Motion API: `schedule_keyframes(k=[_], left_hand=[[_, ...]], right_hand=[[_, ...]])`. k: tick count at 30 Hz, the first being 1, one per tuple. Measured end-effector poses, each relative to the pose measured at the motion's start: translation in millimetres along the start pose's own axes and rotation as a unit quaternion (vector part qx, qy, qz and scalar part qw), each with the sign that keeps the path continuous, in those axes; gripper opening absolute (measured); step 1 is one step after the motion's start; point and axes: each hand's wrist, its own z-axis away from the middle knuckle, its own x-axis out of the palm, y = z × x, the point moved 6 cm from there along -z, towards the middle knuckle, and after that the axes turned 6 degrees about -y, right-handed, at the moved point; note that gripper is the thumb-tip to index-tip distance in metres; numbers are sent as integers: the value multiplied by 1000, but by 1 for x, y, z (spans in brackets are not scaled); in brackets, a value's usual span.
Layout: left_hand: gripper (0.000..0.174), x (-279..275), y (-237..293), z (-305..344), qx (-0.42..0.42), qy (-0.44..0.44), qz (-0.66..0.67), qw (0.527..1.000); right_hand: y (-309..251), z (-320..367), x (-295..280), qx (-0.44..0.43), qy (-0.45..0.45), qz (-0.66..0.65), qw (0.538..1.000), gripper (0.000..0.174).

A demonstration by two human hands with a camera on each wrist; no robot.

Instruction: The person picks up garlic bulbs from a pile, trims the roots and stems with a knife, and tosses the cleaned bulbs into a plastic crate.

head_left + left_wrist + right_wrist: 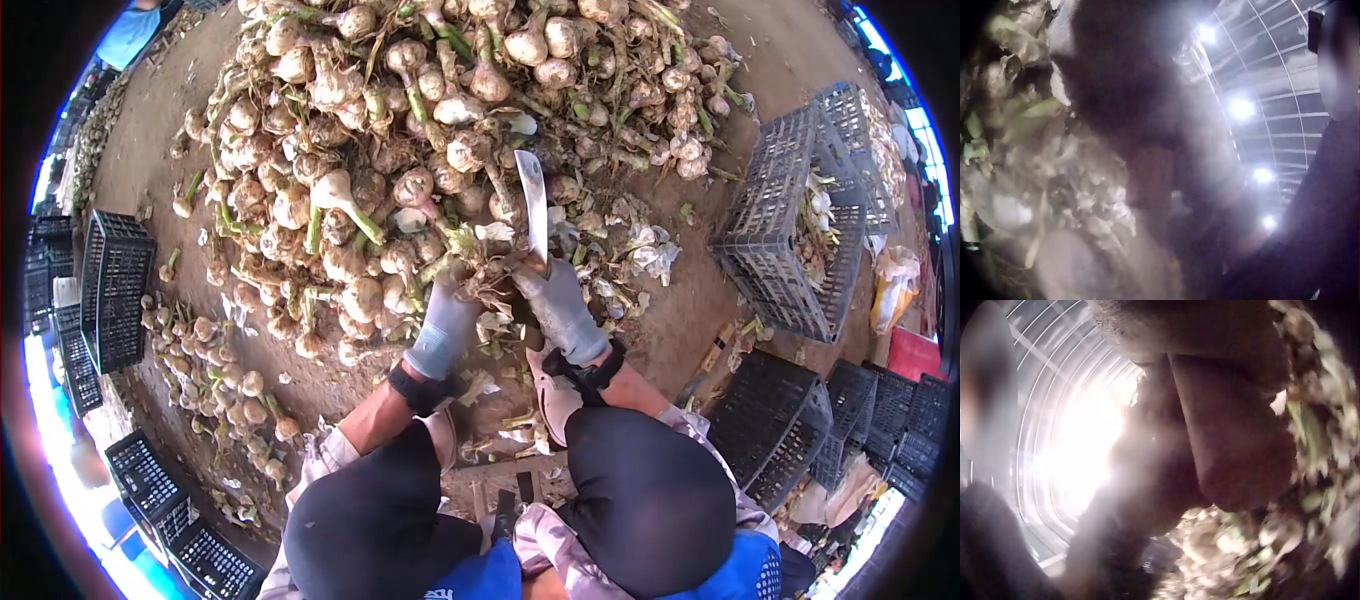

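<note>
In the head view, the gloved right hand [558, 308] grips a knife whose pale curved blade [533, 200] points up and away from the body. Close beside it, the gloved left hand [447, 322] holds a garlic bulb by its dirty, rooty part [486, 283], between the two hands. A large heap of garlic bulbs [340, 190] with cut stalks lies just beyond both hands. Both wrist views are dark and blurred; the right one shows the gloved fingers [1235, 431] curled, and the left one does not make the held thing clear.
A black crate [790, 240] with garlic stands at the right, more crates [770, 420] below it. At the left are further crates [115, 290] and a scatter of smaller bulbs [215, 370]. Peelings and stalk pieces [520, 430] lie between the person's shoes.
</note>
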Motion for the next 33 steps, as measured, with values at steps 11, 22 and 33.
schedule_keyframes(k=[11, 22, 33], left_hand=[[29, 4, 28, 10, 199, -106, -493, 840], [32, -10, 30, -3, -2, 2, -354, 935], [40, -71, 125, 51, 174, 227, -123, 950]], right_hand=[[-53, 15, -2, 5, -11, -20, 1000, 25], [-76, 6, 16, -179, -78, 614, 765, 22], [-44, 17, -109, -54, 103, 325, 939, 28]])
